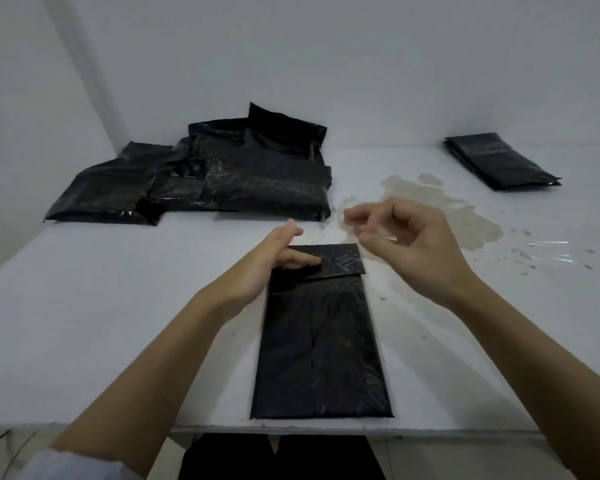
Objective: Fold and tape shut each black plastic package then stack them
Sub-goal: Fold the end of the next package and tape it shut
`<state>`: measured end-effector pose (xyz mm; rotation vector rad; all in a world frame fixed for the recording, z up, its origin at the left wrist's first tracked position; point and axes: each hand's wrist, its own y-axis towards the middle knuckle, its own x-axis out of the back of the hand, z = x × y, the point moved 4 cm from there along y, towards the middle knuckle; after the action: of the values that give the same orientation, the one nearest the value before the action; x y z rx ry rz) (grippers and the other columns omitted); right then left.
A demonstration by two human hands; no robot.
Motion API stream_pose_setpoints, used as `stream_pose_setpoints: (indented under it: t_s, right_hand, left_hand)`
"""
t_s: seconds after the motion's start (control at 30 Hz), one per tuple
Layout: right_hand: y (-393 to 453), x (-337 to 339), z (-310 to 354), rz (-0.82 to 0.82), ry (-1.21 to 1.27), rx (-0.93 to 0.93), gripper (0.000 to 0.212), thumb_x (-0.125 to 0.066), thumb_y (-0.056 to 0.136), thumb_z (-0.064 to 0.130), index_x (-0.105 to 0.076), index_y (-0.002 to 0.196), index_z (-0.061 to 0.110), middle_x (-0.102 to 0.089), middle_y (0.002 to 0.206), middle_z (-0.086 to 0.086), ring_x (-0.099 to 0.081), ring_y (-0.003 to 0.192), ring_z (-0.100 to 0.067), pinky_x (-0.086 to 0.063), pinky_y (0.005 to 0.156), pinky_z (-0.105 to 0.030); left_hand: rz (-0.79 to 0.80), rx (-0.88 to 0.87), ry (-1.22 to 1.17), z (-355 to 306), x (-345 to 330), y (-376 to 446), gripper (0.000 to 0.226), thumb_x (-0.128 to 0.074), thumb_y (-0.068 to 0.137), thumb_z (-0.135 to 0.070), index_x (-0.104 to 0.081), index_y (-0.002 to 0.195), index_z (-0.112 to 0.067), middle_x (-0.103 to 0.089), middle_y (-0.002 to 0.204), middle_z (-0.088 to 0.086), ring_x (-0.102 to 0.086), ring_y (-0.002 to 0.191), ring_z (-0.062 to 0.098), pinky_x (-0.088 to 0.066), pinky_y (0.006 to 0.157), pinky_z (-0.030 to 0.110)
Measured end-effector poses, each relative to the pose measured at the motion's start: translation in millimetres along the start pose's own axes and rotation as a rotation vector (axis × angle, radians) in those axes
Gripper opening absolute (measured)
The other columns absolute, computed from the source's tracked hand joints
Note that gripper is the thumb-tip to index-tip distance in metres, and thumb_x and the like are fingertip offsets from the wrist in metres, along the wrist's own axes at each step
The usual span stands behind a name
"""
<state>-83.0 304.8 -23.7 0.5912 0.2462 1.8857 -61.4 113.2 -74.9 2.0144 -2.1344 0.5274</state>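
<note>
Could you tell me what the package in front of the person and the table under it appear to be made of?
The package looks like thin black plastic film with a slight gloss: it creases and catches pale streaks of light. The table looks like a matt white painted or laminated board, which one I cannot tell; a brownish stain marks it.

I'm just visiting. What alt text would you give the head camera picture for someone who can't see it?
A person's left hand presses down the folded flap of a black plastic package lying on a white table, while the right hand hovers beside it with fingers curled. A loose heap of black packages lies far left, a neat stack far right.
</note>
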Motion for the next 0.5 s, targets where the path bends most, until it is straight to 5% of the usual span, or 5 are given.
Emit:
stream_pose_setpoints:
  t_s: [0.1,0.17,0.27,0.4,0.5]
  right_hand:
    - [-8,-20,6,0.16,-0.215,0.293,0.01,-0.064,0.074,-0.003,-0.059,0.069,0.004,-0.07,0.101,-0.005,-0.067,0.094,-0.01,-0.057,0.071,-0.025]
    - [-13,-30,6,0.276,-0.329,0.427,0.01,-0.064,0.07,-0.003,-0.057,0.066,0.003,-0.071,0.094,-0.007,-0.067,0.085,-0.012,-0.054,0.067,-0.024]
    - [-15,-36,1,0.387,-0.417,0.472,0.01,-0.064,0.068,-0.004,-0.055,0.067,0.002,-0.069,0.088,-0.011,-0.065,0.075,-0.015,-0.051,0.065,-0.025]
    - [-16,-35,-3,0.399,-0.415,0.458,0.009,-0.063,0.069,-0.004,-0.056,0.067,0.002,-0.07,0.097,-0.008,-0.059,0.088,0.008,-0.05,0.072,-0.015]
    - [-17,-29,-2,0.34,-0.413,0.459,0.009,-0.063,0.07,-0.004,-0.059,0.067,0.004,-0.067,0.106,-0.001,-0.065,0.092,-0.004,-0.05,0.074,-0.015]
  left_hand:
    - [0.089,0.029,-0.211,-4,7,-2,0.062,-0.034,0.086,-0.066,-0.053,0.116,-0.016,-0.072,0.105,0.005,-0.061,0.108,0.015,-0.031,0.101,0.033]
    - [0.146,0.013,-0.217,-8,9,-2,0.054,-0.043,0.084,-0.061,-0.061,0.107,-0.015,-0.072,0.104,0.004,-0.063,0.105,0.015,-0.033,0.101,0.032]
    - [0.145,-0.038,-0.173,-11,7,-6,0.046,-0.053,0.082,-0.049,-0.066,0.104,-0.011,-0.072,0.099,-0.001,-0.065,0.098,0.01,-0.039,0.094,0.026]
    - [0.046,-0.036,-0.21,-4,8,-5,0.031,-0.065,0.082,-0.023,-0.065,0.106,-0.004,-0.072,0.103,0.005,-0.066,0.102,0.014,-0.044,0.097,0.027]
    - [-0.025,-0.031,-0.209,2,9,-1,0.018,-0.063,0.085,-0.007,-0.067,0.102,-0.003,-0.073,0.099,0.01,-0.067,0.099,0.017,-0.048,0.096,0.027]
